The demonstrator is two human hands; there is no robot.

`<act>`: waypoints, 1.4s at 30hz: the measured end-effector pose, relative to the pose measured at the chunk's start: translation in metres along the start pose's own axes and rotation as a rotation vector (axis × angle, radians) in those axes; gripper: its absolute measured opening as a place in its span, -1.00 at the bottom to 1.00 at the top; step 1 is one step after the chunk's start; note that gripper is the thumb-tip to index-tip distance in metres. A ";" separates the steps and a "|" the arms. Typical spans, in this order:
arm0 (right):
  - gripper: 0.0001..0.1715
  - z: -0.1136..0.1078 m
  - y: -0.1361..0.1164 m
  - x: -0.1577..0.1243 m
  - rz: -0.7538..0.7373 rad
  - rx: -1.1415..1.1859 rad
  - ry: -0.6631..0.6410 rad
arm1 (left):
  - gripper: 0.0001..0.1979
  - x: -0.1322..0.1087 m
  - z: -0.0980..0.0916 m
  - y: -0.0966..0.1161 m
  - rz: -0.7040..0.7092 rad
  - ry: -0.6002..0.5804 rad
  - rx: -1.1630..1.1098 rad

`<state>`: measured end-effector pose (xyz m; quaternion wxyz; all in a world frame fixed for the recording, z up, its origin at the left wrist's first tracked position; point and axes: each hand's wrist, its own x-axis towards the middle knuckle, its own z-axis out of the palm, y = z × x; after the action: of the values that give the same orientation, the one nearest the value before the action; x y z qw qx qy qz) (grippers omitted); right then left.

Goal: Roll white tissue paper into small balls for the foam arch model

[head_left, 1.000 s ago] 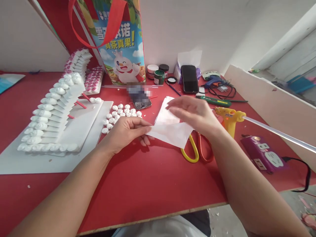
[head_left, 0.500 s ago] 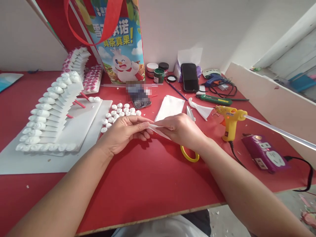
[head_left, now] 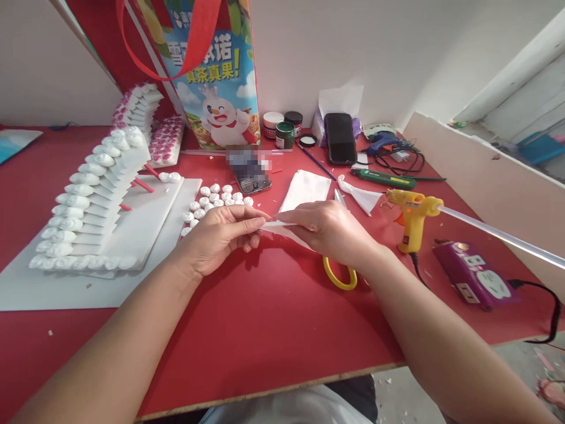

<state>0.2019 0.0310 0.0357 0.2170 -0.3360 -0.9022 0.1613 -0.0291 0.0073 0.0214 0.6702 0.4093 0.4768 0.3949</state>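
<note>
My left hand and my right hand meet above the red table, both pinching a folded piece of white tissue paper stretched between their fingertips. Just behind the hands lies a flat white tissue sheet. A twisted white paper piece lies to the right of that sheet. Yellow-handled scissors lie partly under my right wrist.
A yellow glue gun with a long clear stick stands at the right, near a purple power strip. Small white paper rolls, a white foam staircase model, a phone, paint jars and a printed bag sit behind.
My right hand came down from flat over the open tissue and folded it into a narrow strip pinched by both hands. The flat sheet and twisted piece behind came into sight.
</note>
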 end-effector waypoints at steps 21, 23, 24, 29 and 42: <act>-0.78 0.001 -0.038 0.004 0.297 0.228 -0.225 | -0.72 -0.009 0.003 0.001 0.208 -0.099 0.635; -0.80 0.006 -0.043 0.006 0.312 0.115 -0.294 | -0.71 -0.008 0.000 -0.001 0.173 -0.110 0.607; -0.79 0.007 -0.043 0.007 0.320 0.087 -0.302 | -0.72 -0.007 -0.002 -0.002 0.162 -0.111 0.601; -0.68 0.002 -0.038 0.009 0.459 0.227 -0.332 | -0.71 -0.009 0.000 0.001 0.210 -0.098 0.691; -0.69 -0.007 -0.027 0.010 0.725 0.845 -0.347 | -0.71 -0.008 0.005 -0.005 0.669 -0.158 1.185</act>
<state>0.1841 0.0196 0.0564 0.1120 -0.4765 -0.6093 0.6238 -0.0254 -0.0022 0.0204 0.2079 0.8598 0.4101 0.2221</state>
